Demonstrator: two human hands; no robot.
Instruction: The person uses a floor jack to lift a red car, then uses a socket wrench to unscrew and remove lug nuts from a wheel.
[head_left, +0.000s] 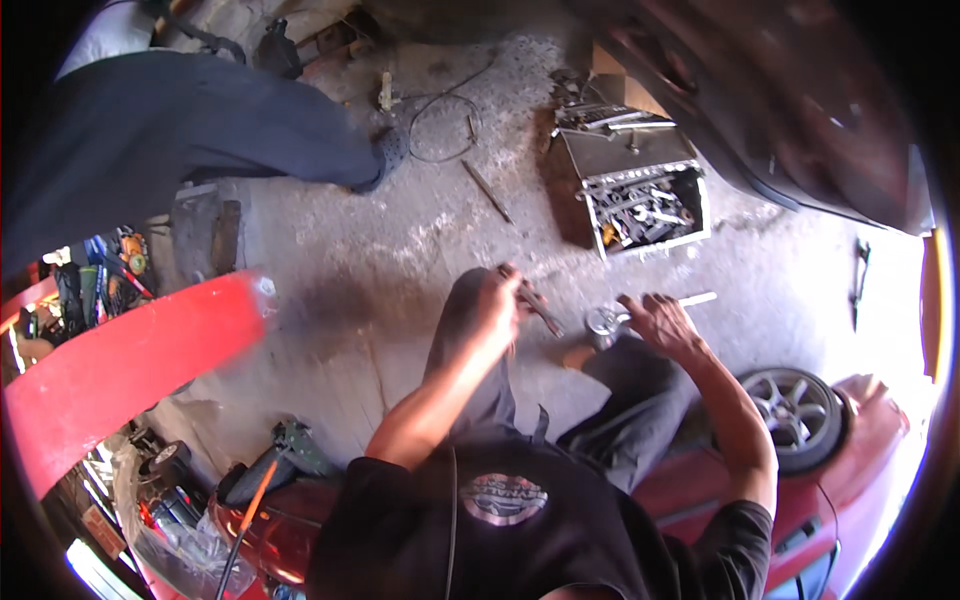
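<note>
My left hand (pixel 500 308) is closed around a short, dark metal tool (pixel 541 311), held above my left knee. The tool's far end slants down to the right; its exact kind is not clear. My right hand (pixel 660 326) grips a silver wrench-like tool with a round head (pixel 603 321), over my right knee. Its pale handle (pixel 698 299) sticks out on the far side of the fingers. A small gap separates the two tools. Beyond my hands, an open metal toolbox (pixel 655 240) holds several wrenches and sockets (pixel 640 212).
A thin rod (pixel 487 192) and a wire loop (pixel 447 158) lie on the concrete floor (pixel 340 240). Another person's dark trouser leg (pixel 270 125) stands at the upper left. A red beam (pixel 140 355) juts in from the left. A dark car body (pixel 800 110) overhangs the upper right; a wheel (pixel 790 415) sits at right.
</note>
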